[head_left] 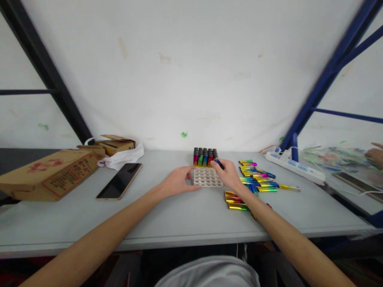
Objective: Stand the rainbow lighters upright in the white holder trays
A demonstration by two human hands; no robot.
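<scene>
A pale tray (208, 177) with rows of round holes lies on the table in front of me. My left hand (181, 180) is curled around its left end, thumb along the near edge and fingers at the far side. Just behind the tray stands a block of upright lighters (204, 158) with black tops and shiny coloured bodies. My right hand (226, 172) pinches a dark blue lighter (220, 164) above the tray's far right corner, close to the block; the fingers partly cover it. Loose metallic lighters (259, 179) lie scattered to the right, some beneath my right forearm.
At left lie a black-screened phone (119, 181), a cardboard box (49, 173), a smaller opened box (116, 145) and a white plastic bag (124, 155). A power strip (295, 164) sits at right by a blue frame post. Another person's hand (376, 154) shows at far right.
</scene>
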